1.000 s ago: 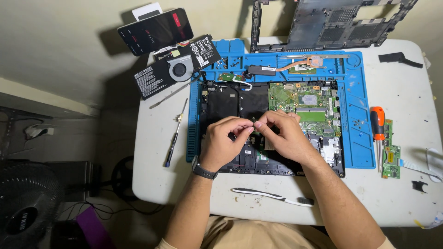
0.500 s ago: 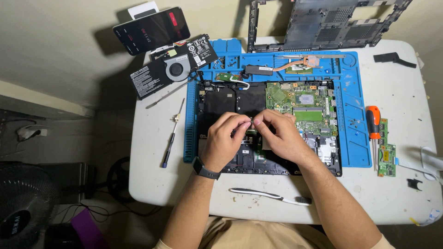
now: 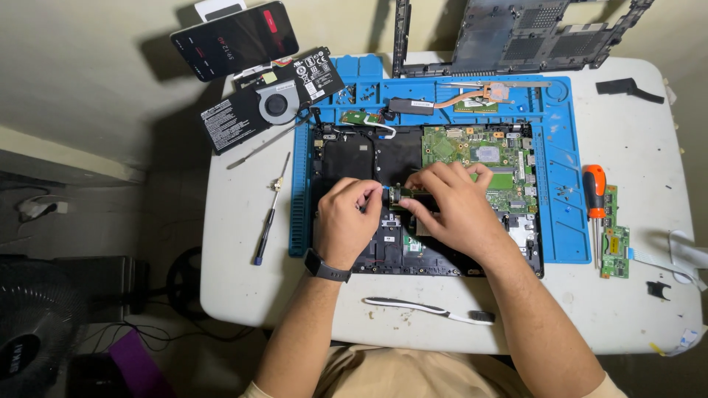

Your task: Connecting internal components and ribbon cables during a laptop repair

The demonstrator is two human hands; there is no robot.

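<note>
Fingers [image 3: 372, 193] parted since, small board [image 3: 402, 194] half-hidden

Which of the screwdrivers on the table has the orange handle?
The screwdriver right of the blue mat, beside a small green circuit board. The other screwdriver, left of the mat, is slim with a dark blue handle.
</note>
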